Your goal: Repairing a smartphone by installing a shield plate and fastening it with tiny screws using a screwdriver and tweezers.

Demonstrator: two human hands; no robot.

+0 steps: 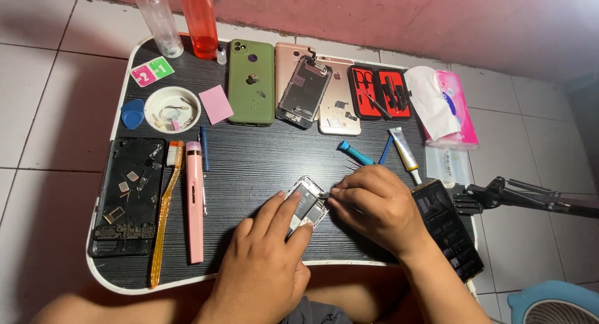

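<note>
Centrally, near the front edge of the dark desk (249,168), an opened phone (307,205) is worked on by 2 bare hands. The left hand (265,261) is brought in from the lower edge of the view, palm down, with its fingers stretched forward; the grip is kept loose, and the phone is pinned flat under the fingertips along its left and lower sides. The right hand (377,205) is angled in from the right of the phone, wrist raised slightly, fingers curled. Its grip is closed on a thin dark tool (325,195), pinched between thumb and forefinger, whose tip is set against the upper right corner of the phone. The phone is seen without its screen: a silver frame, a dark battery and pale inner parts are exposed.

Just right of the phone, partly under the right wrist, a lit smartphone (449,230) is laid. Above the phone, a blue-handled screwdriver (355,153) and a small glue tube (405,154) are placed. Well to the left of the phone, a pink tool (194,199), an orange toothbrush (163,212) and a stripped black phone body (128,196) are laid side by side.
</note>
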